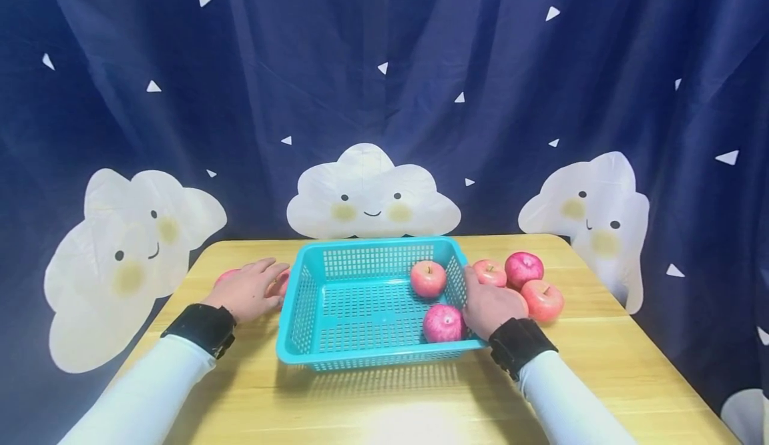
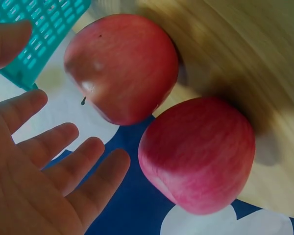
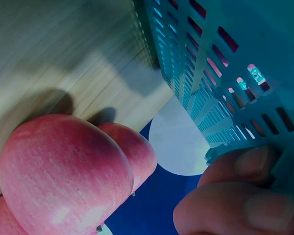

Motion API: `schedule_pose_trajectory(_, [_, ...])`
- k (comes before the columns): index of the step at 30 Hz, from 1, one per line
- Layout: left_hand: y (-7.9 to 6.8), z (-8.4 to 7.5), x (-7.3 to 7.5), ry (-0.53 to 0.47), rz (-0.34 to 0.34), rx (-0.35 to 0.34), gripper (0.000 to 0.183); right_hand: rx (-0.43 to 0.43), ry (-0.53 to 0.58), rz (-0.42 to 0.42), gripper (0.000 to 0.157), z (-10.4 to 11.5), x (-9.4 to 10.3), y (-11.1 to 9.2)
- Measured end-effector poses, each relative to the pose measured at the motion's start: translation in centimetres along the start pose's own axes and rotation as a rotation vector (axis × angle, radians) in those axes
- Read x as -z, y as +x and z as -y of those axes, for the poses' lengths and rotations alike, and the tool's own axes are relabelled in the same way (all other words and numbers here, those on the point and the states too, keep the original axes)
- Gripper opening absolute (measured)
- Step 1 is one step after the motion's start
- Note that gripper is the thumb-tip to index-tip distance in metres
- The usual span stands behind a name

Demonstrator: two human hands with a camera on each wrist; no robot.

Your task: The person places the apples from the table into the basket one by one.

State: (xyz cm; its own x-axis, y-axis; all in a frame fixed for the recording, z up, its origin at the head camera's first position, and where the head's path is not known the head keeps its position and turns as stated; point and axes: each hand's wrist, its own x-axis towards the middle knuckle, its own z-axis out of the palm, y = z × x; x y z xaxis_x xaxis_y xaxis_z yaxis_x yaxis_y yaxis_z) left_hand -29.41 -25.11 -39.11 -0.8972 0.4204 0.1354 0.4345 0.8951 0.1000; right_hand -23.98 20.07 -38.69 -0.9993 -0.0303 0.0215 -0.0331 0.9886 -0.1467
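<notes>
The turquoise rectangular plastic basket with lattice walls (image 1: 378, 353) was at the middle of the far part of the table, between the two hands. Inside it, at its right side, were two apples: a light red round apple (image 1: 428, 279) on the far side and a deep pink round apple (image 1: 444, 323) on the near side. The right hand (image 1: 495, 305) gripped the right rim of the basket with curled fingers. The left hand (image 1: 249, 293) was open, its fingers spread and nearly straight, near the left wall; I could not tell if it touched the basket. Beside this hand were two reddish apples, one with a visible stem (image 2: 122, 68) and one pinker (image 2: 198, 156). To the right of the basket was a group of four red and pink apples (image 1: 543, 300), one partly hidden by the right hand. Everything was over a light wooden table (image 1: 601, 378). Each wrist wore a black band (image 1: 204, 328), below it a white sleeve (image 1: 571, 398). Farthest hung a dark blue curtain (image 1: 420, 45) with white smiling clouds (image 1: 372, 191).
</notes>
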Motion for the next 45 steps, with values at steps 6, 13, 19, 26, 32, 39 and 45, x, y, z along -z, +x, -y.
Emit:
schedule_pose_trajectory(6, [0.7, -0.2, -0.6, -0.013, 0.05, 0.046, 0.064, -0.001, 0.01, -0.003, 0.075, 0.1, -0.1, -0.1])
schedule_pose_trajectory(13, [1.2, -0.2, -1.3, -0.017, 0.092, 0.103, 0.07, 0.015, -0.014, -0.023, 0.074, 0.2, 0.0, -0.1])
schedule_pose_trajectory(19, [1.5, -0.6, -1.3, -0.022, 0.108, 0.123, 0.072, 0.012, -0.027, -0.026, 0.074, 0.2, 0.0, 0.1])
schedule_pose_trajectory(26, [1.8, -0.4, -1.9, -0.012, 0.102, 0.129, 0.074, 0.012, -0.036, -0.025, 0.073, 0.3, -0.1, 0.1])
schedule_pose_trajectory(32, [1.9, -0.6, -2.1, -0.011, 0.128, 0.141, 0.078, -0.003, -0.033, -0.014, 0.074, 0.2, -0.2, 0.1])
schedule_pose_trajectory(39, [2.1, -0.8, -2.5, -0.049, 0.13, 0.137, 0.076, -0.002, -0.042, -0.007, 0.074, 0.1, -0.3, 0.2])
schedule_pose_trajectory(45, [2.2, -0.7, -2.8, -0.055, 0.144, 0.154, 0.077, -0.004, -0.036, -0.009, 0.075, -0.1, -0.3, 0.2])
